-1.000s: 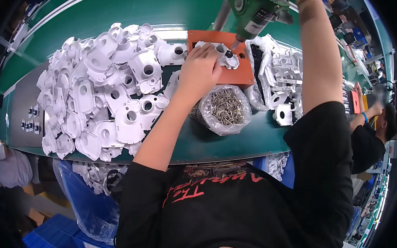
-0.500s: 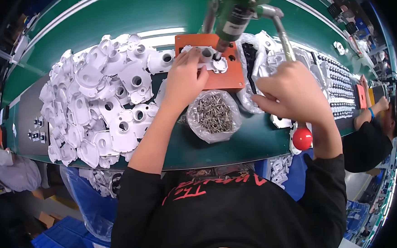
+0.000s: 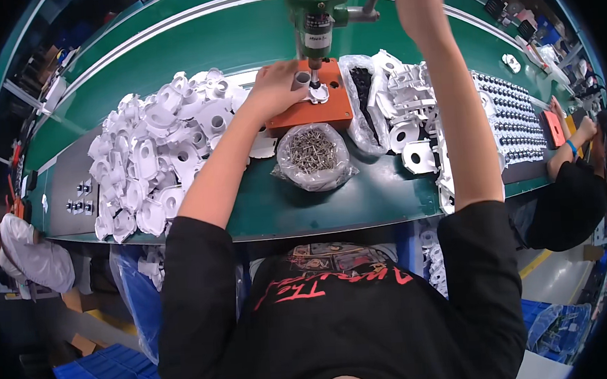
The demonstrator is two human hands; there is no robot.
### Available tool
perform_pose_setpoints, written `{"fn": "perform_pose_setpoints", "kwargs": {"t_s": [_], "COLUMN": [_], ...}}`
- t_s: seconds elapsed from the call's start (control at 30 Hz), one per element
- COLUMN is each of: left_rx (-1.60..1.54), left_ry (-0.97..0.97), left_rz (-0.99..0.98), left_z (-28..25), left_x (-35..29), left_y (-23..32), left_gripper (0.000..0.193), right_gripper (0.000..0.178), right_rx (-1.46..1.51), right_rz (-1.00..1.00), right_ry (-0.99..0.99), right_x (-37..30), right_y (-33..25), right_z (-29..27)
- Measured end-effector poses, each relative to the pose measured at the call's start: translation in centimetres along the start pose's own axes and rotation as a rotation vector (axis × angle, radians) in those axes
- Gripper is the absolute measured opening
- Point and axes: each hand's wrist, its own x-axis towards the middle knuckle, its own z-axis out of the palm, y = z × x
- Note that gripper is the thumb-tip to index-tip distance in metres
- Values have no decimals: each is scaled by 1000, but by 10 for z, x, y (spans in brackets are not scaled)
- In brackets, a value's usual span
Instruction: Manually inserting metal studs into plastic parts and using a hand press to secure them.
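My left hand (image 3: 276, 88) is closed on a white plastic part (image 3: 318, 94) with a round tube, holding it against the orange fixture block (image 3: 332, 117). Over the part stands a green hand press (image 3: 316, 22), its dark tip down at the part's right end. My right hand (image 3: 419, 5) is raised at the top edge, close to the press lever (image 3: 373, 1). Its fingers are blurred and cut off by the picture edge, so its grip does not show. Right in front of the block is a plastic-lined bowl of metal screws (image 3: 313, 152).
A large heap of white plastic parts (image 3: 150, 154) covers the left of the green bench (image 3: 284, 215). Right of the block lie a bag of black pieces (image 3: 362, 99), more white parts (image 3: 406, 138) and rows of small black-and-white pieces (image 3: 515, 124). A co-worker (image 3: 561, 201) sits far right.
My right hand has swung up and away from me, and the press lever now points up. My left hand stays on the white part. The whole view has shifted slightly.
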Motion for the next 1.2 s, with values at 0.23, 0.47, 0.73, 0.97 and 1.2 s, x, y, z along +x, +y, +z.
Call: {"fn": "perform_pose_setpoints", "kwargs": {"t_s": [0.23, 0.47, 0.73, 0.97, 1.2], "left_rx": [351, 403, 476, 36, -1044], "left_ry": [-265, 92, -343, -23, 112], "left_rz": [-378, -452, -327, -207, -236], "left_z": [-50, -83, -62, -79, -72], "left_x": [28, -7, -84, -88, -100], "left_y": [20, -55, -38, -50, 32], "left_gripper": [50, 54, 38, 25, 11], "right_gripper": [44, 36, 44, 44, 31], "right_rx": [-605, -950, -1525, -1561, -1204], "right_rz": [360, 247, 93, 210, 5], "right_ry": [-182, -440, -450, -490, -336], "right_x": [25, -114, -238, -236, -226], "right_y": [84, 25, 40, 62, 48], "right_z": [-20, -115, -144, -147, -170]}}
